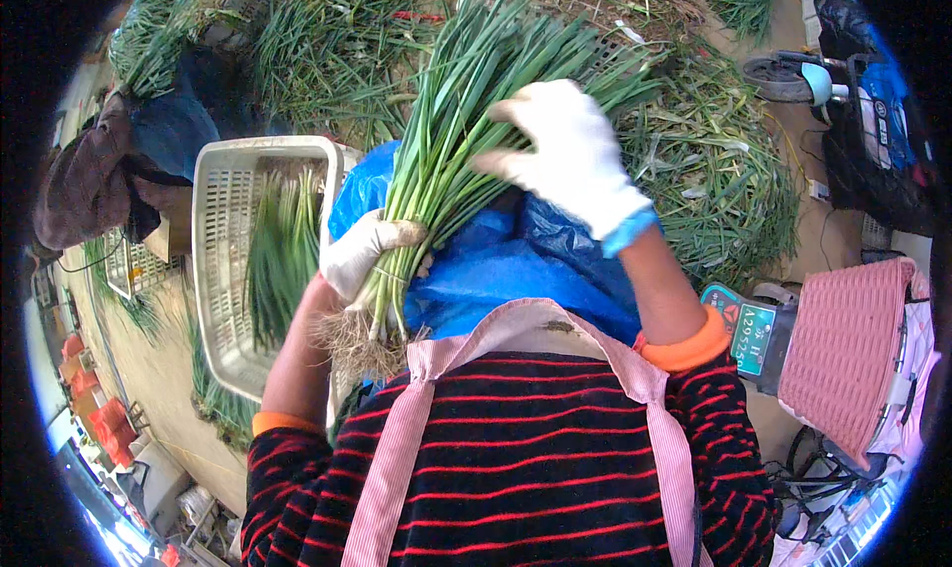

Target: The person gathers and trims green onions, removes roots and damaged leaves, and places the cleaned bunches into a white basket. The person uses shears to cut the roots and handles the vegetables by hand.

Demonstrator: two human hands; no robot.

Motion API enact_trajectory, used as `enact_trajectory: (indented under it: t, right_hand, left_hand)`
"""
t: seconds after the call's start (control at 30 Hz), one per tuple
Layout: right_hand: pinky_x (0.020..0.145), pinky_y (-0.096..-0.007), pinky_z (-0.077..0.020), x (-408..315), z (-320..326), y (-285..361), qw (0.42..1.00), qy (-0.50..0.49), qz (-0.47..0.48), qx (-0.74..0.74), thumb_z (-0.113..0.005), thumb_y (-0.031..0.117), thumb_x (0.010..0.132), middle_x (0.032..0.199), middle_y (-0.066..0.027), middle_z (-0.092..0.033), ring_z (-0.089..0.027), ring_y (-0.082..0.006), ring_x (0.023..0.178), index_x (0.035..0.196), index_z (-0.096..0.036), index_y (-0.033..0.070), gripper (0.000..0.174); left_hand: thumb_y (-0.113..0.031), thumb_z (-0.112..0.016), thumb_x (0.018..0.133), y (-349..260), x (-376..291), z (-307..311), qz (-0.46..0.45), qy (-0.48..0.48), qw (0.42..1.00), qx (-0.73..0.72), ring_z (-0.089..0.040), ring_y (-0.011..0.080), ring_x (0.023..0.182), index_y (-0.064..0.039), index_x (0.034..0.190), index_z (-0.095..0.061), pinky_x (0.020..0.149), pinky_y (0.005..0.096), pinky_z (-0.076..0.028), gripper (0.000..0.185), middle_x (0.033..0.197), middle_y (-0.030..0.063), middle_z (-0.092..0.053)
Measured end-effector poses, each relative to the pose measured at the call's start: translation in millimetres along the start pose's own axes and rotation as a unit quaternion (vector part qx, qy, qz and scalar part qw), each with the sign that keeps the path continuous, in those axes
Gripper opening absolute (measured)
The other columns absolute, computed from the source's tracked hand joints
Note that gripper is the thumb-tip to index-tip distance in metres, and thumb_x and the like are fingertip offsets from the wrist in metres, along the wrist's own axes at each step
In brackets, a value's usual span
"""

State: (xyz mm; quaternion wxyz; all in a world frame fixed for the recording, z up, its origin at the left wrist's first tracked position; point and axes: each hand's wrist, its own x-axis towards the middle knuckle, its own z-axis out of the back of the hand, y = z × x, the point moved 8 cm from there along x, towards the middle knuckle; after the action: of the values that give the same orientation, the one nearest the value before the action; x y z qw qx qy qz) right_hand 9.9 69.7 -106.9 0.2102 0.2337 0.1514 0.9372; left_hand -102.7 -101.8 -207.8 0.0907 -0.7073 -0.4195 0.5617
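Note:
A bunch of long leafy onion-type greens (454, 128) lies slanted over my lap, its leaves fanned away from me and its pale stringy roots (364, 336) towards my body. My left hand (364, 251), in a white glove, grips the stems just above the roots. A thin band (389, 275) circles the stems beside that hand. To the right, my right hand (569, 151) hovers over or against the leaves; its white glove is blurred and the fingers are spread. Whether the fingertips touch the leaves, I cannot tell. Blue plastic sheeting (513, 269) covers my lap below the bunch.
At my left, a white plastic crate (216, 269) holds more greens (282, 247). Loose leaves and trimmings (714, 173) heap on the floor ahead and right. Brown and blue clothing (82, 188) shows far left. A pink woven basket (844, 351) on a vehicle stands close at right.

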Motion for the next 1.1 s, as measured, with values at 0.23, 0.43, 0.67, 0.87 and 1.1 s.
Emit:
enact_trajectory:
  t: [0.23,0.43,0.67,0.87,1.1]
  right_hand:
    - [0.066,-0.0388,-0.0453,7.3,-47.9,24.2,0.996,0.048,0.067,-0.039,-0.069,0.033,0.071,0.077,-0.0052,-0.059,-0.058,-0.024,0.079,0.075,-0.063,0.013,0.021]
    - [0.067,-0.0365,-0.0487,-18.0,72.8,-122.4,0.945,-0.186,-0.268,0.001,-0.069,0.029,0.077,0.078,-0.0137,-0.067,-0.063,-0.0255,0.071,0.08,-0.068,0.002,0.027]
    - [0.073,-0.0292,-0.0496,-185.0,87.0,-326.8,0.847,0.187,-0.309,-0.389,-0.061,0.024,0.086,0.094,-0.01,-0.068,-0.062,-0.0159,0.079,0.119,-0.061,0.006,0.038]
    - [0.059,-0.0296,-0.0526,-1.6,4.9,-49.2,0.988,0.132,-0.068,0.037,-0.06,0.019,0.084,0.096,-0.0038,-0.07,-0.063,-0.016,0.063,0.136,-0.05,0.024,0.053]
    - [0.054,-0.0383,-0.0464,3.2,-6.0,-29.6,0.983,0.046,0.12,-0.134,-0.055,0.024,0.084,0.07,-0.0069,-0.06,-0.062,-0.0264,0.064,0.083,-0.062,0.013,0.013]
  left_hand:
    - [-0.018,-0.068,0.079,-3.1,-3.0,1.1,0.004,-0.016,1.0,0.026,-0.061,0.016,0.067,0.0,0.105,-0.06,0.062,0.0282,-0.051,0.032,0.083,0.0078,-0.063]
    - [-0.019,-0.069,0.078,5.5,-4.4,8.1,-0.003,-0.003,1.0,0.01,-0.061,0.0159,0.068,-0.001,0.104,-0.06,0.062,0.0284,-0.051,0.033,0.082,0.0078,-0.063]
    - [-0.023,-0.07,0.078,5.0,10.3,4.9,0.006,0.035,0.999,0.035,-0.061,0.0172,0.065,-0.002,0.103,-0.06,0.061,0.0297,-0.051,0.034,0.079,0.0083,-0.063]
    - [-0.019,-0.07,0.075,3.5,-0.4,11.3,0.009,-0.012,0.997,0.071,-0.06,0.0166,0.063,-0.003,0.102,-0.06,0.056,0.0286,-0.049,0.033,0.079,0.0067,-0.062]
    - [-0.005,-0.073,0.07,-5.4,-33.4,43.8,0.033,-0.052,0.987,0.148,-0.06,0.0147,0.078,-0.001,0.117,-0.056,0.069,0.0285,-0.05,0.05,0.095,0.0056,-0.064]
